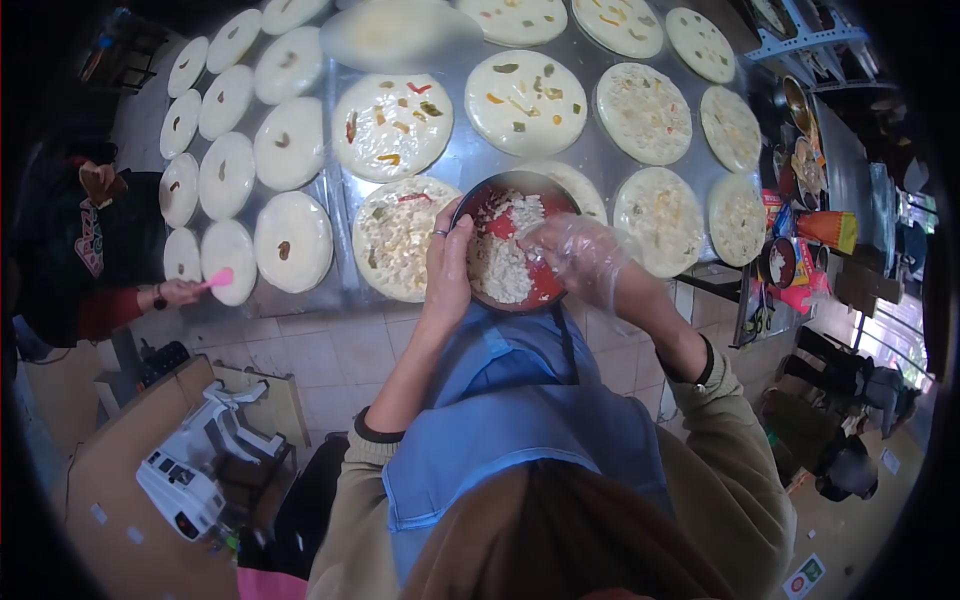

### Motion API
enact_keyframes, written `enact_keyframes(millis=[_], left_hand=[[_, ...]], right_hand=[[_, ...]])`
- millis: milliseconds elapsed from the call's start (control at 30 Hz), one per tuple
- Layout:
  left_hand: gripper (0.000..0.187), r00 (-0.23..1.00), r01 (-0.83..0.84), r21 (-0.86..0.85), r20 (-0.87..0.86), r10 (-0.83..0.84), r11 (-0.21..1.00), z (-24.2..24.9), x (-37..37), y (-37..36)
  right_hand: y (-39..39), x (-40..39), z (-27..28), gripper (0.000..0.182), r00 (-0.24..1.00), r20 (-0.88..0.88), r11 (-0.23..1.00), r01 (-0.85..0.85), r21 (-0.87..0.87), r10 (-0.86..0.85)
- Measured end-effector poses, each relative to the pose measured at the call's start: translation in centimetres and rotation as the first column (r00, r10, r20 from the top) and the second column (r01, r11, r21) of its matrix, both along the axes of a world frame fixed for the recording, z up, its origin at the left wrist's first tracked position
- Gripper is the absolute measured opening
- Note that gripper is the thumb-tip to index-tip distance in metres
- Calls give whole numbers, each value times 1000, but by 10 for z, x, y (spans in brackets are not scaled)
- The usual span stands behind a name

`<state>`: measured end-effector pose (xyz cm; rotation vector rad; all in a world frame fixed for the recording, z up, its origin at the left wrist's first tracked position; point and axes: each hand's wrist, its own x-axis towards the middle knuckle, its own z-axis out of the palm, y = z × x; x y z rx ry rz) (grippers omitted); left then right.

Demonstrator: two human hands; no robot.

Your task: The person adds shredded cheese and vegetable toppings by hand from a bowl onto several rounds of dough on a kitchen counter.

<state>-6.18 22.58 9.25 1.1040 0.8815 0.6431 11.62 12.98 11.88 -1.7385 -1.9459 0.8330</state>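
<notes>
My left hand (449, 262) grips the left side of a dark-rimmed bowl (544, 285) with a red inside. Crumbled white cheese (503, 267) lies in the bowl. My right hand (580, 255), in a clear plastic glove, is over the bowl's right side, its fingers curled together at the crumbles; the fingertips are partly hidden. Just left of the bowl, a round dough base (400, 245) carries white crumbles and coloured pepper pieces. Behind the bowl, another dough base (525, 105) has pepper strips but no crumbles, and one on the right (657, 222) is covered with crumbles.
Several more dough rounds (290, 143) stand in rows across the metal table (345, 215). At the left, another person's hand (180, 292) holds a pink brush (219, 279) over a dough round. Packets (828, 231) and bowls sit on the right-hand counter. A white scale (185, 480) stands lower left.
</notes>
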Motion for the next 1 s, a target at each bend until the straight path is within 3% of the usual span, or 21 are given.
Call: enact_keyframes(millis=[67,167,267,367,400,433,467,533,567,633,700,833,1000], left_hand=[[43,1000,5,-7,7,-5,1000,4,-11,-2],[43,1000,30,11,-4,-30,999,9,-23,-4],[43,999,35,16,-6,-34,999,9,-38,-7],[44,996,77,-76,44,-73,994,6,-44,-12],[44,995,87,-115,65,-80,990,5,-46,-14],[46,996,61,-157,70,-50,986,2,-46,-16],[47,997,71,-92,29,-69,993,4,-49,-18],[49,991,133,-167,29,-130,977,-28,-58,-29],[49,991,125,-197,-25,-132,972,-20,-60,-35],[52,990,129,-339,99,-101,932,-36,-60,-46],[55,987,157,-249,11,-159,956,-44,-60,-49],[53,964,243,-266,-40,-263,933,-42,-62,-53],[46,959,261,-224,-51,-279,939,-51,-62,-59]], right_hand=[[8,-25,23,41,999,34,991,-37,-126,42],[13,-48,10,43,996,-37,995,79,-65,-82],[20,-48,-14,33,994,-9,984,112,138,-112],[17,-73,-11,32,1000,-17,995,-24,94,26],[4,-80,-24,32,988,122,972,-121,200,98],[10,-88,10,33,984,57,985,-169,-14,170],[2,-93,12,34,984,-8,980,-177,-94,177],[-14,-92,9,36,971,-122,946,-231,-228,208],[-18,-92,7,36,960,-168,921,-266,-286,225],[-28,-97,8,40,975,-97,875,-222,-431,200],[-36,-100,7,35,983,-146,900,-161,-405,110],[-60,-111,-4,27,984,-164,937,9,-349,-71],[-61,-119,-8,26,996,-16,911,74,-407,-88]])
